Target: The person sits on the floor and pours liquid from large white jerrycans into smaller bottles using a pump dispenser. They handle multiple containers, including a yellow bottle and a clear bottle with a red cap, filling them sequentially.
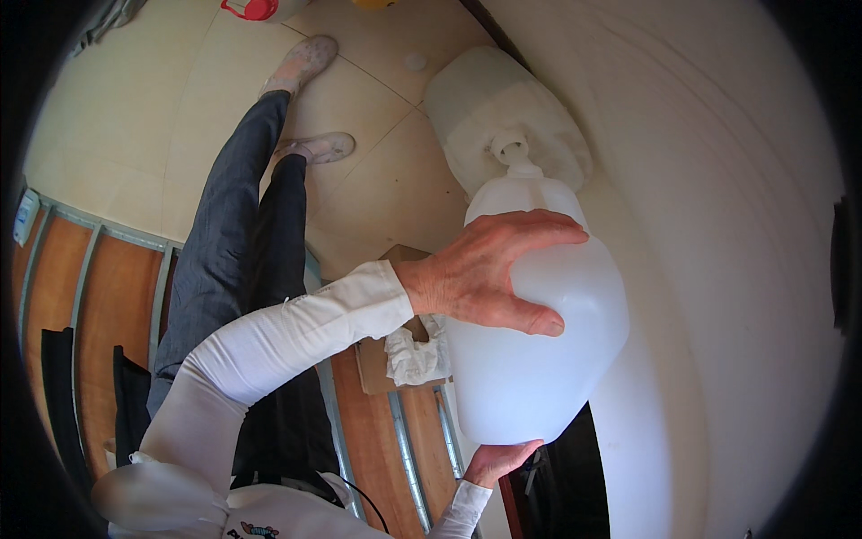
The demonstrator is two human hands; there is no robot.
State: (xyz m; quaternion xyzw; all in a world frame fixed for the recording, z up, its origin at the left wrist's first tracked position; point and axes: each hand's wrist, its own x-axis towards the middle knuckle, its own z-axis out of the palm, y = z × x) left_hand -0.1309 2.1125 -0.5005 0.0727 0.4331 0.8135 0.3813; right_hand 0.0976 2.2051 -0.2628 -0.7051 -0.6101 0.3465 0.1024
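Note:
A white plastic jug (532,384) is tilted, with its narrow neck pointing away from me and down. My left hand (495,276) lies across its upper side, fingers and thumb spread over the plastic. Beneath its base, my right hand (502,461) supports it, partly hidden by the jug. The neck meets the open mouth (510,145) of a second, translucent plastic jug (502,87), which stands on the floor against the wall. Whether liquid is flowing between the two cannot be made out.
To the right rises a white wall (707,269). A cardboard box (374,367) with crumpled white plastic (417,357) sits beside the held jug. Wooden panels with metal strips (114,283) lie near my legs. A small white disc (415,62) and a red-topped container (259,9) are on the tiled floor.

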